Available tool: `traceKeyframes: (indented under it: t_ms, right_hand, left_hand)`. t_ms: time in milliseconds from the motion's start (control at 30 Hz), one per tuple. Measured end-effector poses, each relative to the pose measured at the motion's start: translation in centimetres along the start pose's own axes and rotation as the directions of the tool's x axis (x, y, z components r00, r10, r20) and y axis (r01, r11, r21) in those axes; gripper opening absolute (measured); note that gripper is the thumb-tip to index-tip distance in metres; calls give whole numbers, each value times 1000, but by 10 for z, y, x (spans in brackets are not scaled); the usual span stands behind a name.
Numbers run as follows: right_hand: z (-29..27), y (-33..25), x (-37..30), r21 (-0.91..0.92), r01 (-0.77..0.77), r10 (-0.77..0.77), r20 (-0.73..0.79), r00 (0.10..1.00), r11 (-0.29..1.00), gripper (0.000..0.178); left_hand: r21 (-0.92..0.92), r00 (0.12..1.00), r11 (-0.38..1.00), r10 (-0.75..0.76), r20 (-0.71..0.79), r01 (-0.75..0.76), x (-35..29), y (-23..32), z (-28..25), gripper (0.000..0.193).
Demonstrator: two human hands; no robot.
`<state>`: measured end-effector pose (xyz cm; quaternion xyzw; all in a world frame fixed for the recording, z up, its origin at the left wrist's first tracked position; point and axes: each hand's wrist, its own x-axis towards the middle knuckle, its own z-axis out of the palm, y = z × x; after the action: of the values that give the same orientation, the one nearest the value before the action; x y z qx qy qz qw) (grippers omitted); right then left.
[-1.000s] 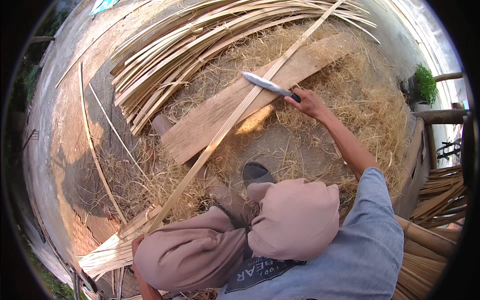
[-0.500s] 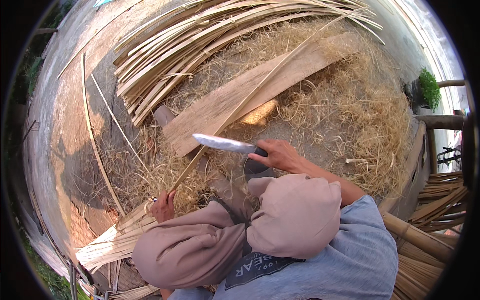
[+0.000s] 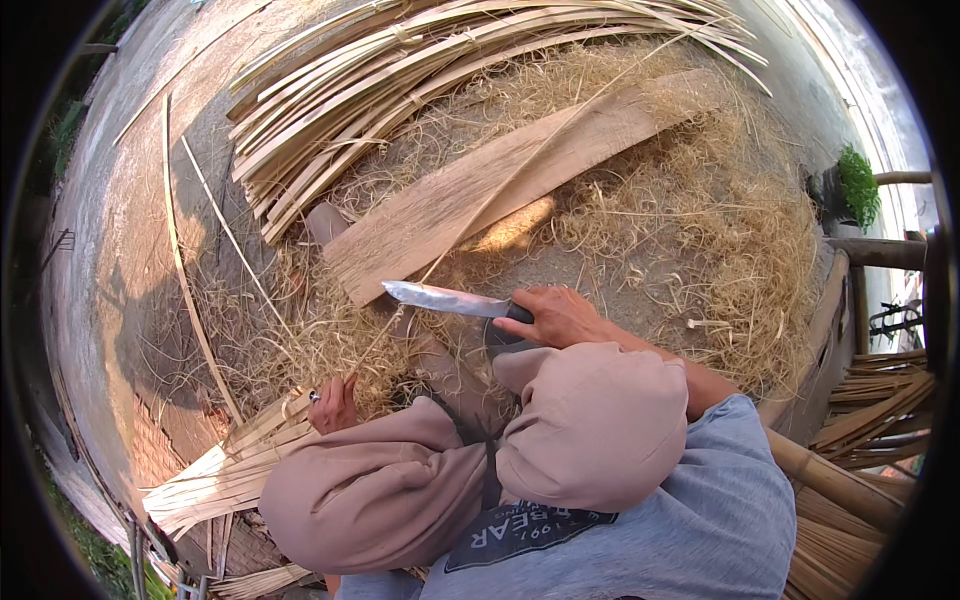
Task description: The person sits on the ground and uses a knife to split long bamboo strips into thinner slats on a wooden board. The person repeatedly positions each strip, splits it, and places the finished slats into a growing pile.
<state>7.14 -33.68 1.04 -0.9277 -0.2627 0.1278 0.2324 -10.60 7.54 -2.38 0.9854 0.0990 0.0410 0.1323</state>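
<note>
My right hand (image 3: 560, 317) is closed around the dark handle of a broad steel knife (image 3: 440, 298), whose blade points left just above my raised knees (image 3: 590, 430). The blade lies against a long thin bamboo strip (image 3: 481, 213). That strip runs from my left hand (image 3: 335, 405) up and to the right across a flat wooden plank (image 3: 420, 228). My left hand pinches the near end of the strip, low at the left beside my knee. Pale curly shavings (image 3: 700, 230) cover the ground around the plank.
A big pile of long split bamboo strips (image 3: 400, 90) lies across the back. A smaller bundle of strips (image 3: 210, 480) rests at the lower left. More bamboo (image 3: 870, 400) is stacked at the right behind a wooden rail, near a green plant (image 3: 858, 185).
My right hand has drawn the knife from far out along the strip back to just in front of my knees. My left hand has come into view holding the strip's near end.
</note>
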Motion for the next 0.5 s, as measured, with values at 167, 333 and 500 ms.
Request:
traceKeyframes:
  t_ms: [167,333,500]
  right_hand:
    - [-92,140,26,104,-486,497,-179,849,868,58]
    - [-128,205,44,78,-563,535,-442,720,823,67]
    - [-17,8,17,93,-121,124,-26,992,988,53]
  left_hand:
    - [-12,1000,1000,4,1,-4,8,2,1,43]
    - [-4,1000,1000,9,-7,-9,15,4,-6,43]
    - [11,1000,1000,-10,-1,10,14,-3,-3,44]
